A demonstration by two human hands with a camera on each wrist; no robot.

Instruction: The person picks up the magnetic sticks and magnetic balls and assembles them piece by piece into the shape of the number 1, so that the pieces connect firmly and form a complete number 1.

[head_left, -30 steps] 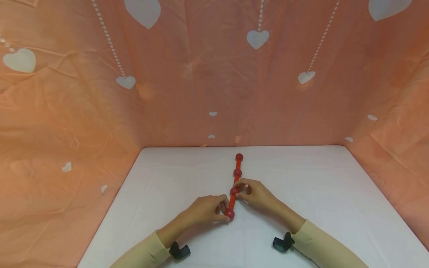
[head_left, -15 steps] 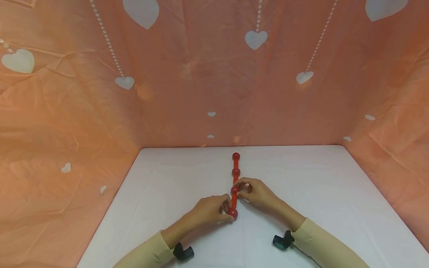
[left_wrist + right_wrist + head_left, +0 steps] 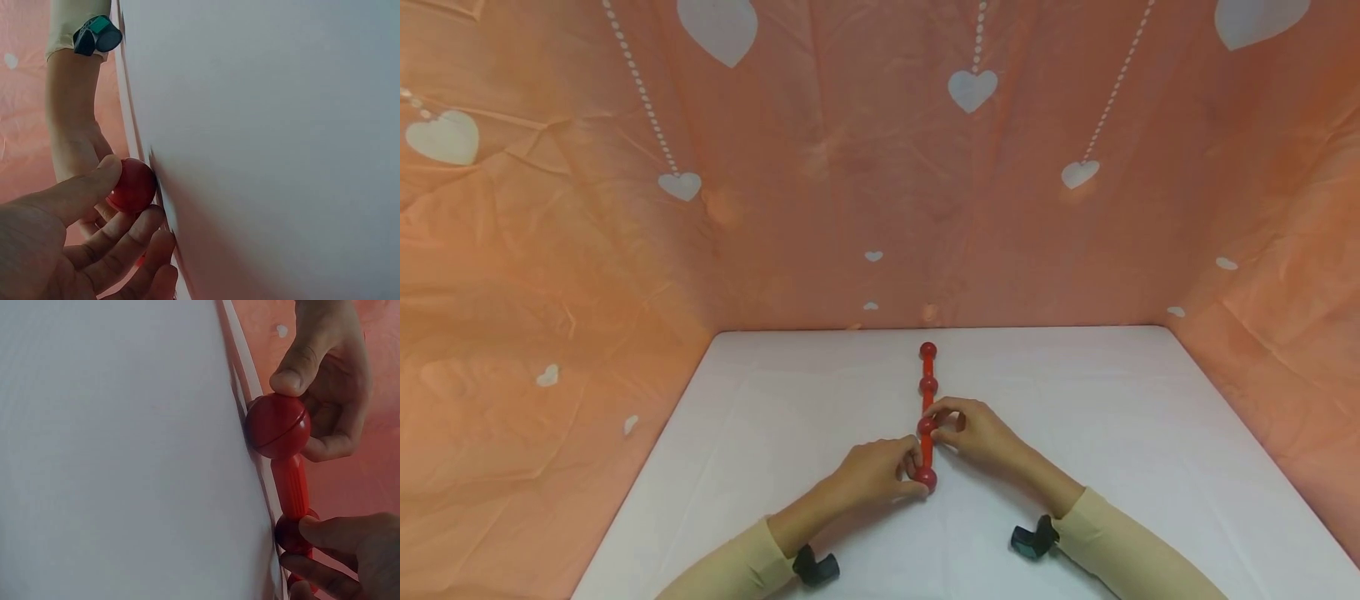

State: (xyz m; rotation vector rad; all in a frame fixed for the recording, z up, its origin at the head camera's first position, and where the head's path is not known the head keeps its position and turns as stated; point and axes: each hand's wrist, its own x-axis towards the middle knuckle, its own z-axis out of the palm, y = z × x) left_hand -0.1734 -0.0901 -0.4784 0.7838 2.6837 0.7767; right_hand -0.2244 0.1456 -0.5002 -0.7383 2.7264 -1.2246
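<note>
A straight chain of red balls joined by orange-red rods (image 3: 927, 451) runs away from me down the middle of the white table. My left hand (image 3: 878, 472) pinches the nearest ball (image 3: 927, 479) between thumb and fingers; the left wrist view shows the thumb on that ball (image 3: 133, 186). My right hand (image 3: 976, 435) pinches the second ball (image 3: 927, 426), thumb on its near side, as the right wrist view also shows on the ball (image 3: 294, 533). Beyond my hands lie the third ball (image 3: 928, 385) and the farthest ball (image 3: 928, 350).
The white table (image 3: 790, 375) ends at a back edge close behind the farthest ball. An orange cloth (image 3: 820, 208) with pale hearts surrounds the table at the back and sides. Dark wrist cameras (image 3: 1033, 538) sit at both sleeve cuffs.
The near end of the chain has swung to the right with my left hand, and its far end slightly left, so the chain now points nearly straight ahead. My right hand has barely moved.
</note>
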